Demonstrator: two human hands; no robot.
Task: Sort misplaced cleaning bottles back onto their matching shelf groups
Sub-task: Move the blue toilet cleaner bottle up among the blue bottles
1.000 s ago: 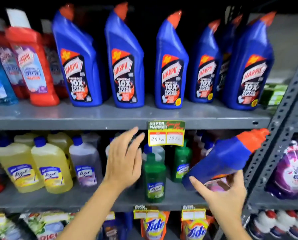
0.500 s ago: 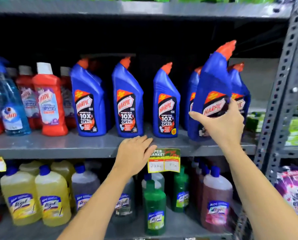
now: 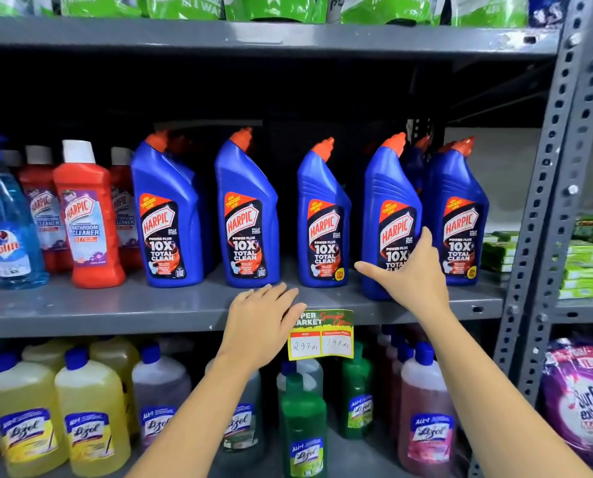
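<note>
Right hand (image 3: 413,277) is spread over the lower front of a blue toilet-cleaner bottle (image 3: 389,201), thumb out to the left, fingers across the label. Palm is on the bottle; can't tell whether the fingers actually wrap it. The bottle stands upright on the middle shelf (image 3: 115,305), fourth in a row of matching blue bottles with orange caps, a bit forward of its neighbours, base near the front edge.

Left hand (image 3: 260,322) is flat and relaxed, palm down on the front lip of the same shelf, holding nothing. Fingertips sit just beside a yellow price tag (image 3: 320,336) hanging from the shelf edge.

Row, left to right: first blue bottle (image 3: 167,215), second (image 3: 248,215), third (image 3: 322,219), then the one under the right hand, then a fifth (image 3: 460,215) just beside it on the right. More blue bottles sit behind, partly hidden.

Left of the blue group: red bathroom-cleaner bottles (image 3: 86,215) with white caps, then a light blue spray bottle (image 3: 10,236) at the frame edge.

Lower shelf: yellow floor-cleaner bottles (image 3: 88,419) at left, a greyish one (image 3: 160,395) next to them, green ones (image 3: 305,426) in the middle, a pink one (image 3: 426,408) under the right forearm. All upright.

Top shelf carries green pouches (image 3: 274,6). A grey perforated upright (image 3: 557,188) bounds the bay on the right; beyond it are stacked green packs (image 3: 584,267) and a purple detergent bag (image 3: 584,405).
</note>
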